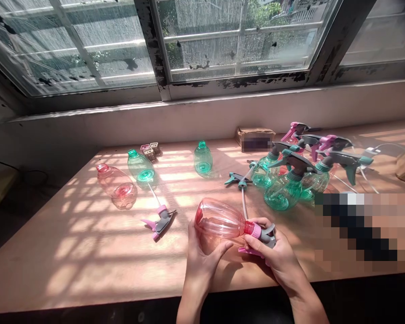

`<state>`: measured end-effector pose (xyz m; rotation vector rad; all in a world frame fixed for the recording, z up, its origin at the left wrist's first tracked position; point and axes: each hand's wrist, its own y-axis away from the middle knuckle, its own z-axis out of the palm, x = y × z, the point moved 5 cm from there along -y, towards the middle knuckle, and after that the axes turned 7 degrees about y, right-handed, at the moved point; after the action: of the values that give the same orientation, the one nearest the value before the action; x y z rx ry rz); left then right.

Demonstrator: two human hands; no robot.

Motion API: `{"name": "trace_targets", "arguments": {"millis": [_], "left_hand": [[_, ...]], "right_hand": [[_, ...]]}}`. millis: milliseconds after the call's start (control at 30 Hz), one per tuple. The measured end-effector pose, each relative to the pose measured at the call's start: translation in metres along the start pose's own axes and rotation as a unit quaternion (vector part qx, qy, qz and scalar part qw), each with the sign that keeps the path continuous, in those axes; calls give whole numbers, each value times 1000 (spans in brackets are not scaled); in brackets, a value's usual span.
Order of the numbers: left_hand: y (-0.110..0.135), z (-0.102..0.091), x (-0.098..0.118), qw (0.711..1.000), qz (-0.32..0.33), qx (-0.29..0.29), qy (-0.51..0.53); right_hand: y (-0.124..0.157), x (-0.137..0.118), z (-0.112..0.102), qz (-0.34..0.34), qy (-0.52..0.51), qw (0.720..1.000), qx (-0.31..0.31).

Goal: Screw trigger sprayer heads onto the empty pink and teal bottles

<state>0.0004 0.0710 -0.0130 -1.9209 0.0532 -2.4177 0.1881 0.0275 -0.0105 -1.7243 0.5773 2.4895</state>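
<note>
Both hands hold a clear red spray bottle [219, 219], tilted on its side above the table's front part. My left hand [202, 256] wraps round the wide base end, thumb along the underside. At the neck, my right hand [273, 247] grips the pink collar of a pink and grey spray head [256, 230]; its fingers are partly hidden behind it. The trigger hangs below the bottle. Lying to the left is a loose pink and grey spray head [162, 222] with a tube. Just behind the held bottle rests a teal and grey spray head [240, 180].
An open red bottle [116, 185], a green bottle [141, 168] and another green bottle [203, 158] stand at the left and back. Several bottles with spray heads [285, 191] crowd the right. A small cardboard box [255, 132] sits by the wall, below the window [239, 40].
</note>
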Motion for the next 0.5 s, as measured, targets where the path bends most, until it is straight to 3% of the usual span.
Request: {"name": "trace_targets", "arguments": {"millis": [200, 500], "left_hand": [[0, -2, 7, 999, 1, 31, 22], [3, 2, 6, 1000, -1, 14, -5]], "right_hand": [[0, 6, 0, 22, 16, 999, -43], [-1, 4, -3, 0, 0, 1000, -10]]}}
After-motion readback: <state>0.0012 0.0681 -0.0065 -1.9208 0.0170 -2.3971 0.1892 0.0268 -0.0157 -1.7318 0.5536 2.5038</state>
